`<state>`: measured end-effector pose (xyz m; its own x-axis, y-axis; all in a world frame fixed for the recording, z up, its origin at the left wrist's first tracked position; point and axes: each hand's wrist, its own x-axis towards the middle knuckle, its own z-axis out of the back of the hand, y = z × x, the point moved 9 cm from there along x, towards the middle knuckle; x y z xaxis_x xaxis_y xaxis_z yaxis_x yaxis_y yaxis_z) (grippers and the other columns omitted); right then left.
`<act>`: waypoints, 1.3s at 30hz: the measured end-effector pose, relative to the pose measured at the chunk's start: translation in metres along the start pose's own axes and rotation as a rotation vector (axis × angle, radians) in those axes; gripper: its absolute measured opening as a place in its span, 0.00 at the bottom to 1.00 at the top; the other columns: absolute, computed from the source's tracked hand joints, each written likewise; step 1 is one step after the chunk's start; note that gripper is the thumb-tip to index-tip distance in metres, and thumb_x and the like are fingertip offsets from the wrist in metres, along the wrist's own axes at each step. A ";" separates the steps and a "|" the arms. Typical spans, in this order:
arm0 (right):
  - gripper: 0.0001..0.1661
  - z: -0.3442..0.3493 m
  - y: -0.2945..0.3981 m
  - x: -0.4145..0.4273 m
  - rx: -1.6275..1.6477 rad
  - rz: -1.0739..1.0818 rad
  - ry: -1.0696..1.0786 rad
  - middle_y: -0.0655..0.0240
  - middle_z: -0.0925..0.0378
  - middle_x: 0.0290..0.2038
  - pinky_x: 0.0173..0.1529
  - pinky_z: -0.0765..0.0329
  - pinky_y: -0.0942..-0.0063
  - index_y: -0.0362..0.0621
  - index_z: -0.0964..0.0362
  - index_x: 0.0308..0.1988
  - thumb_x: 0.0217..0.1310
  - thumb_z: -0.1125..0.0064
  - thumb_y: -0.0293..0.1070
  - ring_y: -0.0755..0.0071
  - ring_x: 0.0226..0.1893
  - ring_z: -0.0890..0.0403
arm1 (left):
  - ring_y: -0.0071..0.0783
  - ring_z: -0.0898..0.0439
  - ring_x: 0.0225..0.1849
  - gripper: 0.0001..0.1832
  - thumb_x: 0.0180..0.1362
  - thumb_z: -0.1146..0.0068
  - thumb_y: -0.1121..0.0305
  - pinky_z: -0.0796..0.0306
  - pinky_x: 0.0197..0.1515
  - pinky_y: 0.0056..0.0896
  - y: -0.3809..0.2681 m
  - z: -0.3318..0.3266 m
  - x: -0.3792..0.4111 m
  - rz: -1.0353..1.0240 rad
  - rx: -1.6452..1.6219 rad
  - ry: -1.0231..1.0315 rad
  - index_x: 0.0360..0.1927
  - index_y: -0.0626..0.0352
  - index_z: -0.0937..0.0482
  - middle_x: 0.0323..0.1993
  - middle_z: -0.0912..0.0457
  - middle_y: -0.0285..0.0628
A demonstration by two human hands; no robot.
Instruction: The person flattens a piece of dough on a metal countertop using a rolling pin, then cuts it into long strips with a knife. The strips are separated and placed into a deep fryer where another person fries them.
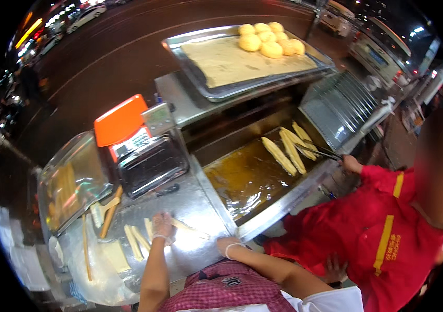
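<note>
My left hand [162, 227], in a clear plastic glove, is down on the steel worktop [190, 255] among several pale raw dough strips [133, 242]. One longer dough strip [190, 227] runs rightward from beside its fingers; whether they grip it cannot be told. My right hand [227, 246], also gloved, rests at the worktop's front edge beside the fryer corner, its fingers mostly hidden. A flat dough slab [115, 255] lies left of the strips. Farther left are a wooden rolling pin [111, 214], a pale-bladed scraper or brush [97, 213] and a thin wooden stick [86, 249] on plastic sheeting.
A fryer of oil [237, 171] holds several long dough sticks [278, 156]. A co-worker in red [362, 218] holds long chopsticks or tongs [321, 151] there. Beyond stand a tray [221, 94] with golden balls [271, 49], a wire rack [342, 109], an orange scale [122, 121] and a plastic-covered container [75, 181].
</note>
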<state>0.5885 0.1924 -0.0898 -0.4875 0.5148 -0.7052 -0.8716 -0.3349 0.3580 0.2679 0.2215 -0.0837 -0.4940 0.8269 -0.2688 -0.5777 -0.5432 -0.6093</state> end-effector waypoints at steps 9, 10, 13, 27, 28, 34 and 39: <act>0.20 0.006 -0.002 -0.008 0.032 -0.029 0.012 0.48 0.16 0.56 0.58 0.17 0.51 0.39 0.17 0.54 0.72 0.51 0.33 0.45 0.55 0.13 | 0.58 0.31 0.70 0.27 0.75 0.49 0.52 0.39 0.74 0.48 -0.013 0.002 -0.001 0.028 -0.067 0.031 0.68 0.61 0.29 0.67 0.32 0.62; 0.20 0.007 -0.002 -0.009 0.033 -0.028 0.009 0.48 0.16 0.56 0.58 0.17 0.51 0.39 0.17 0.54 0.71 0.51 0.33 0.44 0.55 0.13 | 0.58 0.30 0.69 0.27 0.76 0.50 0.52 0.38 0.73 0.49 -0.013 0.002 -0.001 0.024 -0.065 0.013 0.67 0.61 0.28 0.67 0.30 0.62; 0.20 0.008 0.002 -0.009 0.032 -0.011 -0.004 0.47 0.15 0.55 0.57 0.17 0.51 0.38 0.17 0.53 0.71 0.51 0.33 0.44 0.55 0.13 | 0.59 0.29 0.68 0.26 0.76 0.51 0.52 0.36 0.71 0.50 -0.008 0.002 0.001 0.026 -0.069 -0.016 0.66 0.60 0.26 0.65 0.28 0.62; 0.19 0.017 0.004 -0.016 0.038 0.007 -0.021 0.45 0.15 0.54 0.55 0.17 0.50 0.37 0.18 0.52 0.69 0.48 0.33 0.42 0.54 0.13 | 0.59 0.25 0.63 0.24 0.75 0.46 0.55 0.33 0.68 0.50 -0.008 0.002 0.003 -0.008 -0.079 -0.054 0.64 0.64 0.26 0.61 0.26 0.64; 0.19 0.016 0.002 -0.016 0.039 0.008 -0.022 0.45 0.15 0.54 0.55 0.17 0.50 0.37 0.18 0.52 0.69 0.48 0.33 0.42 0.54 0.13 | 0.59 0.25 0.63 0.24 0.75 0.46 0.55 0.33 0.68 0.50 -0.011 0.001 0.003 -0.007 -0.080 -0.052 0.64 0.65 0.26 0.61 0.26 0.64; 0.19 0.020 0.007 -0.018 0.040 0.019 -0.001 0.45 0.16 0.55 0.57 0.17 0.50 0.38 0.18 0.53 0.69 0.47 0.33 0.42 0.56 0.14 | 0.59 0.24 0.61 0.23 0.74 0.46 0.56 0.33 0.66 0.50 -0.004 0.001 0.006 -0.033 -0.087 -0.078 0.62 0.65 0.25 0.60 0.25 0.63; 0.19 0.022 0.007 -0.021 0.033 0.000 -0.008 0.45 0.17 0.56 0.59 0.18 0.50 0.37 0.18 0.54 0.70 0.48 0.33 0.42 0.57 0.14 | 0.60 0.23 0.58 0.21 0.73 0.44 0.57 0.31 0.62 0.54 -0.013 0.004 0.003 -0.063 -0.078 -0.085 0.58 0.65 0.24 0.57 0.23 0.64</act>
<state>0.5920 0.1966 -0.0588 -0.4876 0.5214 -0.7003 -0.8728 -0.3084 0.3782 0.2710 0.2304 -0.0739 -0.5135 0.8419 -0.1660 -0.5587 -0.4749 -0.6799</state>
